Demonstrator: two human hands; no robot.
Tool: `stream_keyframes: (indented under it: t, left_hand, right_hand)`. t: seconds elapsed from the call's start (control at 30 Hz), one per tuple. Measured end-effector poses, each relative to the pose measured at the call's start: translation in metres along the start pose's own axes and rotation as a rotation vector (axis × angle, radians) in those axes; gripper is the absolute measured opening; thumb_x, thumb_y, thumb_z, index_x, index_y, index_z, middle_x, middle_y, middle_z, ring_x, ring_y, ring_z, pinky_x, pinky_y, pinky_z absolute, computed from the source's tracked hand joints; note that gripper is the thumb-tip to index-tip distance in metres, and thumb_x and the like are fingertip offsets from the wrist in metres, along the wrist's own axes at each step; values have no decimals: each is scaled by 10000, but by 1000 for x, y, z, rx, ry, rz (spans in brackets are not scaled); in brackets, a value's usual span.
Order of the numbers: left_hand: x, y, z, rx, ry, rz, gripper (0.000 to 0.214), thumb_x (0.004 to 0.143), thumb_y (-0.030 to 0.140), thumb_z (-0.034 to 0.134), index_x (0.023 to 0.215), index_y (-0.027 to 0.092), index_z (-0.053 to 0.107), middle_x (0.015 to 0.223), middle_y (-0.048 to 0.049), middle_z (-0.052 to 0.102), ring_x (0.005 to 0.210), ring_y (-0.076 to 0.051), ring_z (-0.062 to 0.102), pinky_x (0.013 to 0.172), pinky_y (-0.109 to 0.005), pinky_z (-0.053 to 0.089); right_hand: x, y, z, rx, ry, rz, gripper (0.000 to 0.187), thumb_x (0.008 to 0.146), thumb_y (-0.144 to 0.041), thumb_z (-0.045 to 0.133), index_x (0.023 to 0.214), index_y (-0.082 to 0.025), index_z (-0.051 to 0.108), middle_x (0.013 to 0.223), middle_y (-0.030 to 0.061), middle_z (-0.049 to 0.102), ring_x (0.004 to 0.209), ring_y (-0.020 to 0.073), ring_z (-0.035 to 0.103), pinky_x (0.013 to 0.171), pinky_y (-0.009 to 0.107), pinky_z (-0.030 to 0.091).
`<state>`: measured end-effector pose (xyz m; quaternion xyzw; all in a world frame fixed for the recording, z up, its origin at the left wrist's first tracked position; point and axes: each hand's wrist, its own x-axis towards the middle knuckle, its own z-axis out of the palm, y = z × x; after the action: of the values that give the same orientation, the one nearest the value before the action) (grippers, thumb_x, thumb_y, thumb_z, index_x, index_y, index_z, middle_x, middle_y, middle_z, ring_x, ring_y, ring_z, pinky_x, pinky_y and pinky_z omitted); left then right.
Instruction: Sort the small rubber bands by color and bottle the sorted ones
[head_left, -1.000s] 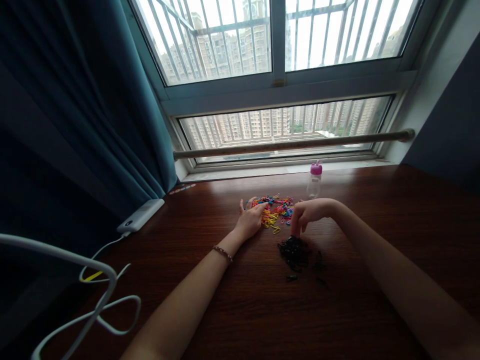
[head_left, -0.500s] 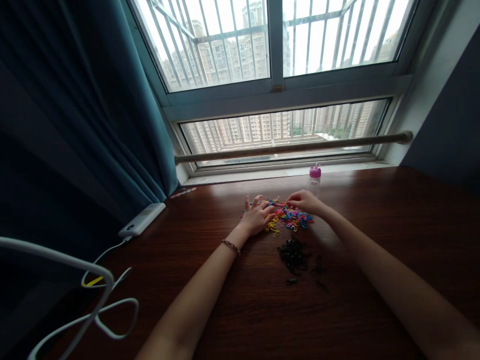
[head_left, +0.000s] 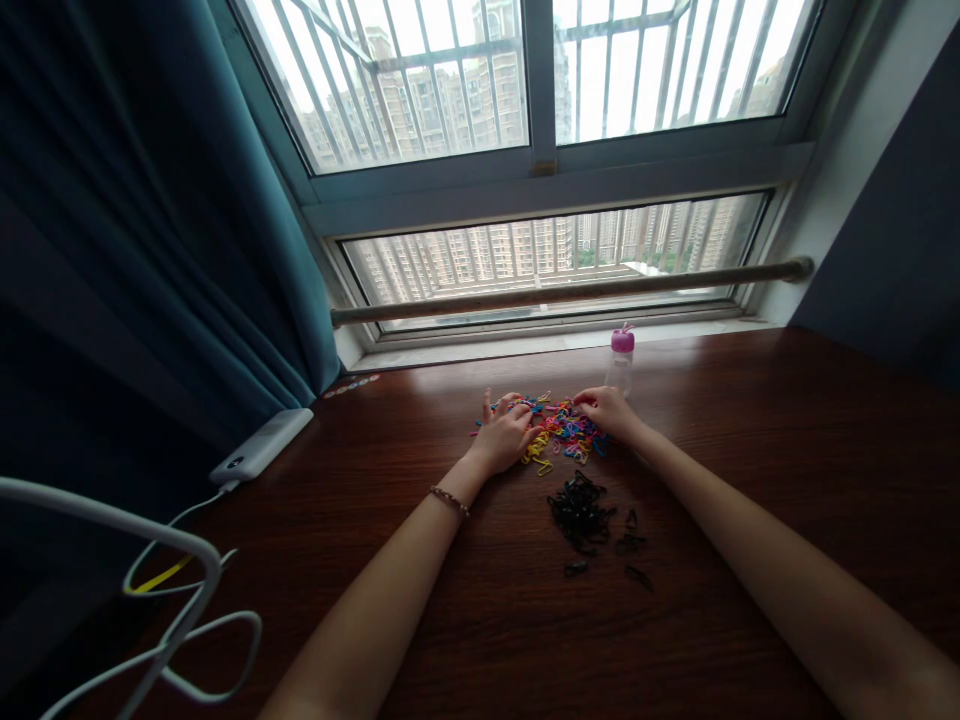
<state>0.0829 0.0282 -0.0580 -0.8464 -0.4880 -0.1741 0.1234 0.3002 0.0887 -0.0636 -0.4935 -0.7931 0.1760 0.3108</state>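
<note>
A pile of small colourful plastic clips [head_left: 574, 432], shaped like little safety pins, lies on the dark wooden table. At its left side my left hand [head_left: 507, 436] rests with fingers spread over some of the clips, holding nothing that I can see. Over the far right part of the pile, my right hand [head_left: 609, 411] has thumb and fingertips pinched together. What sits between those fingertips is too small to make out. Nearer to me lies a heap of black clips [head_left: 581, 512], with several loose black pieces [head_left: 631, 540] to its right.
Behind my right hand stands a clear bottle with a pink lid [head_left: 622, 342]. On the left are a white power bank [head_left: 262, 445] with a cable, a thick white tube [head_left: 112, 515] and a blue curtain [head_left: 277, 250]. A barred window and rail [head_left: 570, 295] border the table [head_left: 787, 430].
The view has shifted slightly, so the scene sits further left. My right hand has come a little nearer, uncovering more of the bottle. My left hand stays on the pile.
</note>
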Motion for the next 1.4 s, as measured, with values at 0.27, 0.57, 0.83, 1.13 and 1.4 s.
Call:
stream_keyframes:
  t: [0.27, 0.57, 0.83, 1.13, 1.4]
  left_hand:
    - [-2, 0, -2, -5, 33, -4, 298, 874, 369, 359, 868, 190, 597, 982, -58, 609, 1143, -240, 376, 1029, -543, -25]
    - [-1, 0, 0, -55, -25, 7, 309, 886, 369, 325, 994, 258, 593, 1090, -22, 568, 1173, -216, 334, 1035, -529, -44]
    - [0, -3, 5, -77, -34, -9, 305, 887, 359, 325, 996, 257, 592, 1090, -26, 568, 1164, -214, 348, 1036, -517, 22]
    - [0, -6, 9, -106, -55, 12, 311, 890, 360, 306, 1045, 279, 563, 1170, -6, 546, 1189, -217, 322, 1027, -526, 34]
    - [1, -3, 4, -106, -64, 11, 311, 885, 356, 317, 1025, 248, 572, 1097, -31, 561, 1156, -212, 347, 1035, -507, 52]
  right_hand:
    - [-4, -13, -20, 422, -56, 167, 405, 721, -498, 524, 649, -111, 618, 604, 61, 624, 514, 107, 535, 496, 221, 404]
    - [-17, -48, -48, 536, -1260, 218, 373, 552, -344, 733, 825, -112, 630, 720, 30, 657, 567, 103, 602, 467, 163, 435]
    - [-9, -33, -37, 515, -640, 159, 333, 683, -399, 616, 795, -90, 667, 689, 69, 667, 507, 84, 561, 420, 159, 389]
    - [1, -2, -1, 0, -22, -42, 234, 750, -195, 480, 829, -153, 697, 800, 69, 694, 712, 179, 612, 663, 263, 442]
    - [-4, -7, 3, -19, -80, -126, 244, 731, -121, 484, 793, -194, 708, 857, 47, 688, 835, 204, 607, 787, 279, 437]
